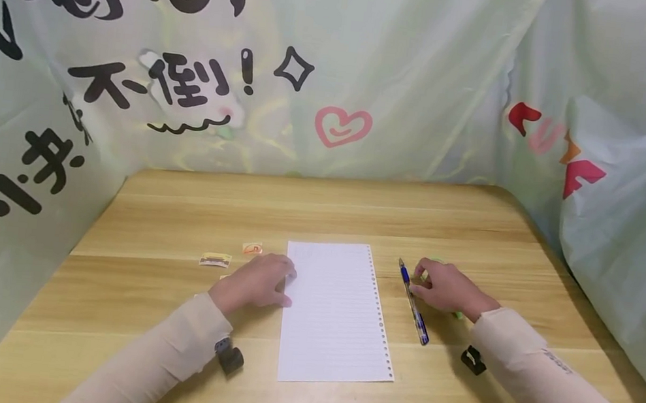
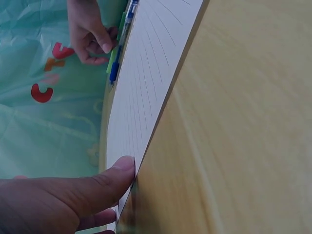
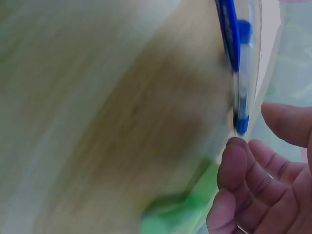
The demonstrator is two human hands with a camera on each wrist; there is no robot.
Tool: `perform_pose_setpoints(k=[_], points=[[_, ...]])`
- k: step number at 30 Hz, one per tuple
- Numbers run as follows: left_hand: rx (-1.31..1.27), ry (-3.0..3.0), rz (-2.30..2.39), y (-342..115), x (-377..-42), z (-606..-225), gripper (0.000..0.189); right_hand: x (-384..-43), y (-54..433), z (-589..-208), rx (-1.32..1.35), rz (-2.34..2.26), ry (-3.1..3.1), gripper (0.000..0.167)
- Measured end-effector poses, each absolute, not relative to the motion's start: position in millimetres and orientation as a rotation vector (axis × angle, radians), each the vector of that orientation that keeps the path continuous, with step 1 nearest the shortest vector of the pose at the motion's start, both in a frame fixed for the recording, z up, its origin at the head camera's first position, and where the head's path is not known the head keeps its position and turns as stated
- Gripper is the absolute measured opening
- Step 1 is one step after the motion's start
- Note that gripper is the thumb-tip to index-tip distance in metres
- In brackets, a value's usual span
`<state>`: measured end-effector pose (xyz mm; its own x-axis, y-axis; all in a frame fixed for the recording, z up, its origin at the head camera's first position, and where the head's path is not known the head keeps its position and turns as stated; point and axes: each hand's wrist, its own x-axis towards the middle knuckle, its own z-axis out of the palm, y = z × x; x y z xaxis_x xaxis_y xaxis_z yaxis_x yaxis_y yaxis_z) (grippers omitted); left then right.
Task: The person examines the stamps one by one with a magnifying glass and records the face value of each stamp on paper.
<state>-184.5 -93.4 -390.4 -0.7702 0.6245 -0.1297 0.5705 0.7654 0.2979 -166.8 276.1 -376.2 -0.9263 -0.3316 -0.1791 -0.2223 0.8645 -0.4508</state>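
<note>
Thumb and fingers apart, the left hand (image 1: 260,281) touches the left edge of the white lined paper (image 1: 331,317), near small printed slips (image 1: 215,260). The right hand (image 1: 445,289), likewise parted, partly hides a green object (image 3: 183,210) beside a blue-and-clear pen (image 1: 416,314).

Head: looked forward-down over table (image 1: 503,227)
Left wrist: closely faced paper (image 2: 146,83), right hand (image 2: 92,34) beyond
Right wrist: closely faced pen (image 3: 243,73)
Both wrists: shared pen
</note>
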Motion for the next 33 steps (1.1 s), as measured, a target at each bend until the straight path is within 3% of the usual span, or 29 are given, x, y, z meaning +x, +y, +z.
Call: perform_pose_setpoints(k=[13,21,33], points=[[0.948,2.737,0.336,-89.1,-191.7,-389.3,0.049,-174.6,262.4,-378.2,-0.492,-0.540,2.814,0.043],[0.950,2.730,0.355,-90.5,-191.1,-390.5,0.049,-176.3,260.7,-374.6,-0.527,-0.688,2.780,0.023],[0.945,2.713,0.372,-94.9,-187.5,-395.9,0.052,-180.4,249.1,-382.0,-0.689,-1.226,2.711,0.015]])
